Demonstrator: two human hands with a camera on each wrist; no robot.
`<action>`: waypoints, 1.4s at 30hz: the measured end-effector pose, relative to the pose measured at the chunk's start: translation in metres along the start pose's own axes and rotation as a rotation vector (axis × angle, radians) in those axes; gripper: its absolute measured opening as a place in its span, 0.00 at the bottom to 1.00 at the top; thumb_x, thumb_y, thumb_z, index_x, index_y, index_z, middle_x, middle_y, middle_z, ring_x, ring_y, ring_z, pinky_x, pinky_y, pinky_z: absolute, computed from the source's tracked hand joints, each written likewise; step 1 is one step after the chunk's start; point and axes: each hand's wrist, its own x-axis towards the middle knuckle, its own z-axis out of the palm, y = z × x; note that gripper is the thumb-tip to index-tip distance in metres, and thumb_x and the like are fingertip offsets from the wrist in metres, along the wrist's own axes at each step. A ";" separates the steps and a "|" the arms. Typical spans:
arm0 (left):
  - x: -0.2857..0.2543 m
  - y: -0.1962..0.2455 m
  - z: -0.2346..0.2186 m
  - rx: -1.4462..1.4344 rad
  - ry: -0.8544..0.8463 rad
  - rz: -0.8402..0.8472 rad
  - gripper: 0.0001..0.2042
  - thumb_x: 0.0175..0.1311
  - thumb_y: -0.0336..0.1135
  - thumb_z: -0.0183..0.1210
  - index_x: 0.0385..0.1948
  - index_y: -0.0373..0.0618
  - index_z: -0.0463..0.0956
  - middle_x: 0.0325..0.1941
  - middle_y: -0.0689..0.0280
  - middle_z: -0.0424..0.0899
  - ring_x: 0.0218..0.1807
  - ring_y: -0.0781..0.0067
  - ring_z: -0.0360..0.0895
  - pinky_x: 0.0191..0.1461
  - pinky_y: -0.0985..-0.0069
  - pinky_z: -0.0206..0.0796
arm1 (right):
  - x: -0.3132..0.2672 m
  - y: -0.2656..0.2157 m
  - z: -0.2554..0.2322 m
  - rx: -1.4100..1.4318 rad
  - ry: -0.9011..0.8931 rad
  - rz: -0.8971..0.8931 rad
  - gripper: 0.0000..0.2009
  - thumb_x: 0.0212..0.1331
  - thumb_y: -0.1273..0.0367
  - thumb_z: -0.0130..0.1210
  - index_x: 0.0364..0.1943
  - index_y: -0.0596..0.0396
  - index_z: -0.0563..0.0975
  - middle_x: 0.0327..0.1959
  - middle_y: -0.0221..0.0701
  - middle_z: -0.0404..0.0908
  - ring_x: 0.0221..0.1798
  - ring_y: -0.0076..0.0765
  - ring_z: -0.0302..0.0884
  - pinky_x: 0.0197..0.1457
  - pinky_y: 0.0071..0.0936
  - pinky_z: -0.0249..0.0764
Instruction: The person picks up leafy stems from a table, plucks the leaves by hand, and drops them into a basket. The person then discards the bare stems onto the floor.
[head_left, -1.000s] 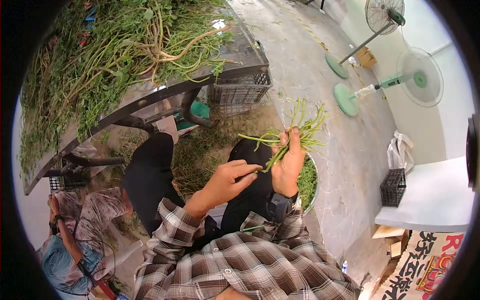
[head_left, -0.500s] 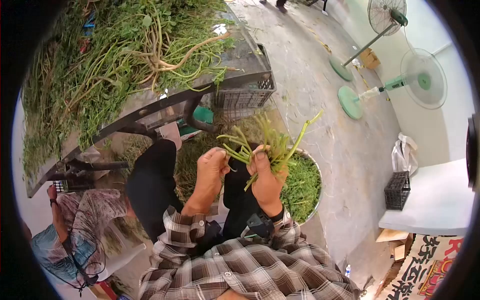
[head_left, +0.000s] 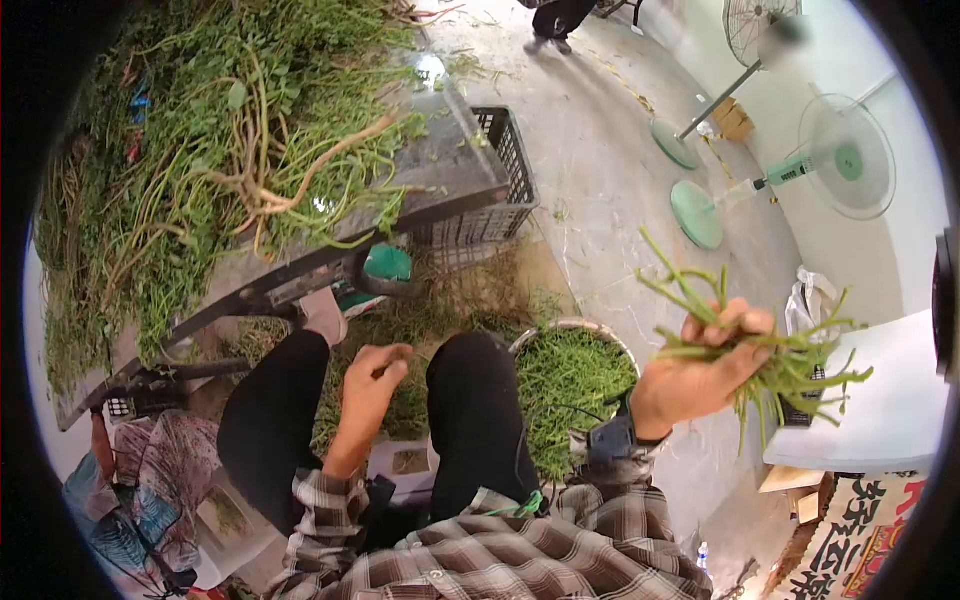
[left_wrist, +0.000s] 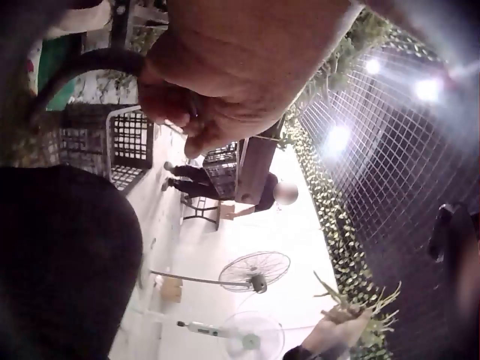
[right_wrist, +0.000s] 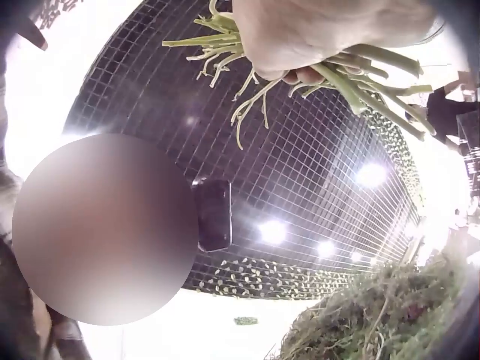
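Note:
My right hand [head_left: 700, 385] grips a bunch of green plant stems [head_left: 815, 375], held out at the right, away from my body. Cut ends stick out on both sides of the fist; in the right wrist view the stems [right_wrist: 375, 82] jut past the curled fingers. Over my lap, the left hand [head_left: 370, 395] hangs with loosely bent fingers; the left wrist view shows this hand [left_wrist: 232, 75] with no stem in it. Between my right knee and right forearm stands a round tub [head_left: 578, 323] filled with chopped greens [head_left: 565, 385].
A dark table [head_left: 450, 170] at the left bears a large heap of leafy stems [head_left: 200, 160]. Beside it on the floor is a black crate [head_left: 515, 160]. A white table [head_left: 890, 390] and green-based fans stand at the right. Another person [head_left: 150, 480] sits at lower left.
The right hand has swung out to the right with the stem bunch, away from the left hand. The left hand has parted from the stems and dropped back. More of the tub shows.

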 end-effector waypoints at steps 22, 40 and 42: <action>0.017 0.112 -0.036 -0.028 0.282 0.573 0.10 0.58 0.20 0.49 0.41 0.35 0.74 0.41 0.61 0.73 0.39 0.74 0.73 0.42 0.78 0.66 | -0.014 0.170 0.016 -0.525 -0.478 0.470 0.12 0.56 0.74 0.48 0.44 0.61 0.73 0.40 0.33 0.74 0.37 0.26 0.74 0.41 0.23 0.71; 0.058 0.088 -0.135 -0.849 0.484 0.287 0.10 0.61 0.27 0.48 0.40 0.40 0.76 0.34 0.71 0.78 0.31 0.85 0.71 0.34 0.84 0.64 | -0.020 0.065 0.287 -0.660 -1.621 -0.071 0.12 0.52 0.64 0.52 0.25 0.61 0.77 0.18 0.39 0.75 0.25 0.45 0.75 0.34 0.36 0.71; 0.062 0.088 -0.134 -0.837 0.395 0.271 0.10 0.61 0.27 0.49 0.40 0.40 0.76 0.32 0.71 0.79 0.31 0.85 0.72 0.34 0.85 0.65 | -0.034 0.080 0.302 -0.751 -1.693 0.096 0.15 0.51 0.62 0.52 0.22 0.62 0.77 0.14 0.39 0.74 0.21 0.45 0.75 0.33 0.37 0.71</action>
